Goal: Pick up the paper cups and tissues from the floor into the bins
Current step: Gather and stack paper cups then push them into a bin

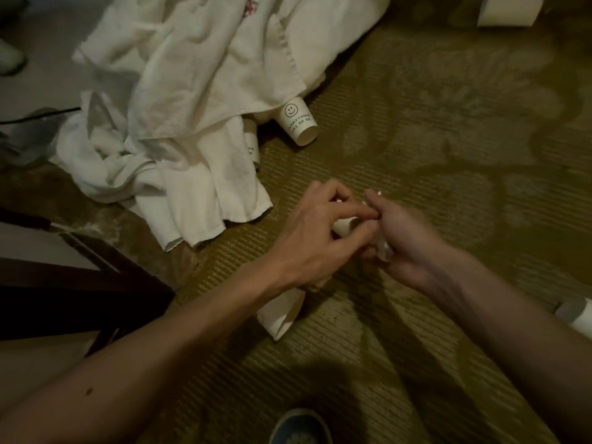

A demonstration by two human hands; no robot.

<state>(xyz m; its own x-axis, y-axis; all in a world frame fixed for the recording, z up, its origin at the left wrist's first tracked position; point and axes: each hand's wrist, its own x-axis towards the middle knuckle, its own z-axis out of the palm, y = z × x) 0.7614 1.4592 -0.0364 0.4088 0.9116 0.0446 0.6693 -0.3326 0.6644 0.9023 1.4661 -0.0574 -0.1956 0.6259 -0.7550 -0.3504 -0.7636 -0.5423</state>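
My left hand point(315, 233) and my right hand point(405, 243) meet over the carpet at the centre of the head view. The left hand's fingers curl round a white paper cup point(344, 226), mostly hidden between the two hands. My right hand holds a crumpled white tissue point(384, 251) in its palm, and its fingers also touch the cup. A second paper cup point(282, 315) lies on its side under my left wrist. A cup with a smiley face point(299, 123) lies by the white cloth. Another cup point(251, 149) pokes out from under that cloth.
A heap of white cloth point(192, 107) covers the floor at the upper left. Dark furniture point(80, 283) stands at the left. White cups lie at the right edge point(576, 315) and the top right point(509, 11). My shoe point(301, 427) shows at the bottom.
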